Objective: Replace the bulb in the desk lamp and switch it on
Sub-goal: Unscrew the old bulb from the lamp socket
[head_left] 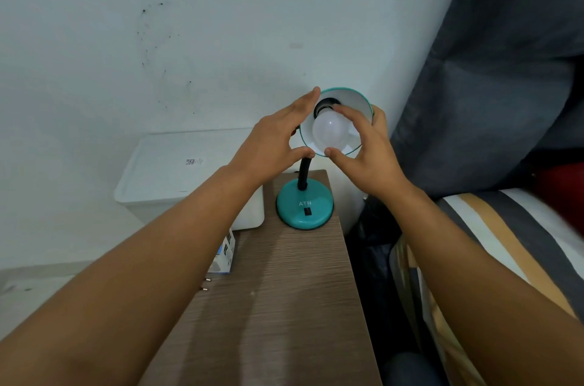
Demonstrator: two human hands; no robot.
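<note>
My two bare forearms reach forward over a narrow wood-grain desk [284, 290]. At its left edge, beside my left arm, lie a small blue-and-white carton [227, 254], perhaps bulb packaging, and the two metal pins of a plug [204, 285].

Farther along the desk stands the lamp's round teal base [305, 207], with a black rocker switch [307, 212] on its near side. A black bendable neck rises from the base to a teal shade [357, 101], tilted so its open mouth faces me.

Inside the shade sits a white frosted bulb [331, 131]. Its round end points towards me and its narrow end goes into the black socket behind, so its long axis runs from me back into the shade.

My right hand [368, 151] is the one on the bulb: thumb at its lower edge, a fingertip on its upper right, the other fingers curled round the shade's right rim. My left hand [278, 145] cups the shade's left rim with fairly straight fingers, thumb underneath. It seems to steady the shade, though I cannot tell how firmly it touches.

I judge a twist about that axis comes next; whether this is the old bulb or the new one, I cannot tell.

Beyond are a white lidded bin [177, 170], a pale wall, and a dark curtain [493, 85] on the right above striped bedding [505, 227].
</note>
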